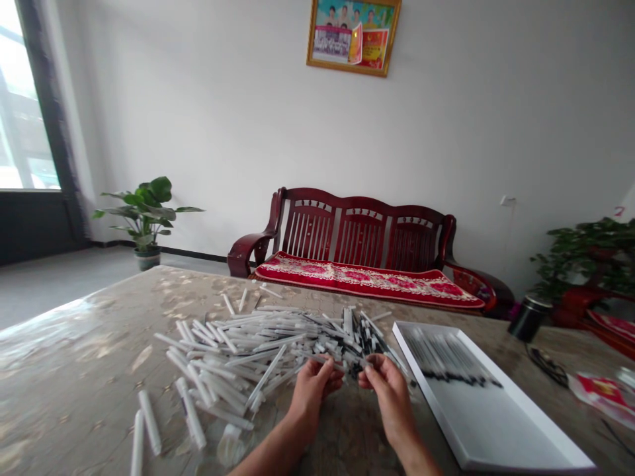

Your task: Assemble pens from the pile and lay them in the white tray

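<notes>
In the head view the left hand and right hand meet low over the marbled worktop, fingers of both pinched closed on a slim pen piece held between them, too blurred to name more exactly. It sits at the near edge of the pile of white pen barrels, with a white tray of dark refills just to the right.
</notes>
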A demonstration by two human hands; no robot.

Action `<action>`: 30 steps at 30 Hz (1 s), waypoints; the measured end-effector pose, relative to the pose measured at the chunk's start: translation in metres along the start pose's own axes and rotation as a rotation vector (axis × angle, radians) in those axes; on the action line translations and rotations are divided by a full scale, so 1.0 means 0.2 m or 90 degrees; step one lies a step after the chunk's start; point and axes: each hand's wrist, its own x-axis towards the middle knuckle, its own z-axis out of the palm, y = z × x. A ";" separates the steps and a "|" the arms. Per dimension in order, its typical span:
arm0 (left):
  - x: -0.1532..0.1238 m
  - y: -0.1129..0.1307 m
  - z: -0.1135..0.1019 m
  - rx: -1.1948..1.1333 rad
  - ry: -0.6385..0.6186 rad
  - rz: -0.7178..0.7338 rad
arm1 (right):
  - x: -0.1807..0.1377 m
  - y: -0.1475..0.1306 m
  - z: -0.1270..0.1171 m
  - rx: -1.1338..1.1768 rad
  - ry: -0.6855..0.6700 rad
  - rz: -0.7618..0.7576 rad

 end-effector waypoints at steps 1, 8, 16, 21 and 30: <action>0.00 0.00 0.00 0.036 -0.011 0.031 | 0.00 0.00 0.00 0.001 0.001 0.005; -0.05 0.05 -0.01 0.416 -0.021 0.267 | 0.04 -0.03 -0.04 -0.041 0.020 -0.033; -0.05 0.11 -0.04 0.740 -0.020 0.381 | 0.04 -0.07 -0.04 -0.074 0.041 -0.082; -0.05 0.10 -0.04 0.798 -0.048 0.397 | 0.03 -0.07 -0.04 -0.119 0.020 -0.113; -0.03 0.09 -0.05 0.924 -0.076 0.407 | 0.05 -0.02 -0.07 -0.208 -0.037 -0.208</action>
